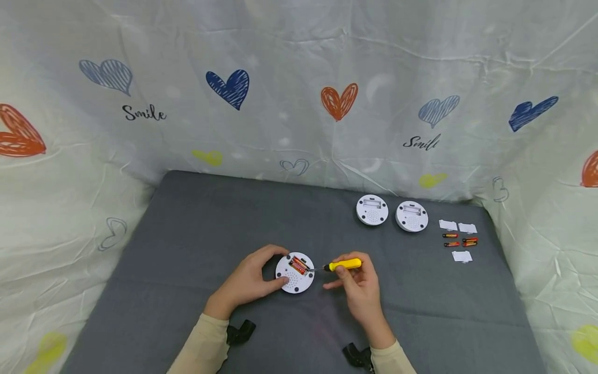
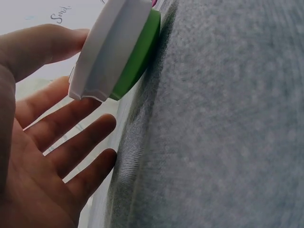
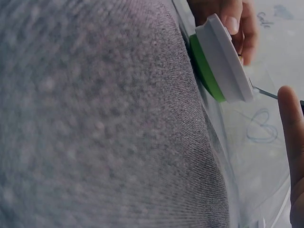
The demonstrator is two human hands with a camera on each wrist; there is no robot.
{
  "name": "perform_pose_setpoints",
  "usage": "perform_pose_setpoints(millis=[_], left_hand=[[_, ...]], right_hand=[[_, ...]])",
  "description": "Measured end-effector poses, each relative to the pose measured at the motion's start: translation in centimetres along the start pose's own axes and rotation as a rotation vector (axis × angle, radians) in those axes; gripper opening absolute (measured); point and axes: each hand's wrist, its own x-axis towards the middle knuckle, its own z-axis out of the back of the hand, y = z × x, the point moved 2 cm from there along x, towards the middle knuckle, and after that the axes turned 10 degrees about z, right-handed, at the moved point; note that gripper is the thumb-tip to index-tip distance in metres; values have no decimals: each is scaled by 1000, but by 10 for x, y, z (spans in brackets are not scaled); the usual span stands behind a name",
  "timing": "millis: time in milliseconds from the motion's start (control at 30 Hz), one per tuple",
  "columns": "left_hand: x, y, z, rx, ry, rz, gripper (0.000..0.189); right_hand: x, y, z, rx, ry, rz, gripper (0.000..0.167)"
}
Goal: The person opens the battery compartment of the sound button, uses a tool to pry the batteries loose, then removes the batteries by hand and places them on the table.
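Observation:
A round white device (image 1: pixel 304 283) with speaker holes lies with its open battery slot facing up, and red batteries (image 1: pixel 299 266) sit in the slot. Its lower part shows green (image 2: pixel 137 61) in the left wrist view. My left hand (image 1: pixel 252 275) holds the device at its left edge between thumb and fingers. A yellow-handled screwdriver (image 1: pixel 347 264) is in the grip of my right hand (image 1: pixel 363 288). The screwdriver's thin metal shaft (image 3: pixel 266 92) reaches the right end of the battery slot. Whether its tip touches a battery, I cannot tell.
Two similar white devices, one to the left (image 1: pixel 372 210) and one to the right (image 1: pixel 411 216), stand at the back with bare battery slots. Right of them lie white battery covers (image 1: pixel 462 256) and several loose batteries (image 1: pixel 451 244). A printed curtain (image 1: pixel 289 130) surrounds the grey table (image 1: pixel 196 218).

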Motion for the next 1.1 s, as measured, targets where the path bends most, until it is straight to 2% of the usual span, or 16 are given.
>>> perform_pose_setpoints(millis=[133,333,633,833,1100], left_hand=[[-2,1,-1,33,23,6,66],[-3,1,-1,42,47,5,67],[-5,-1,-1,40,73,105,85],[-4,-3,0,39,95,100,98],[-3,-3,0,59,107,83,97]], right_hand=[[-1,-1,-2,-20,4,-19,22],[-2,-1,-5,-53,20,-30,22],[0,2,-10,-107,56,-17,24],[5,5,-14,-155,98,7,26],[17,14,-21,-270,192,22,28]])
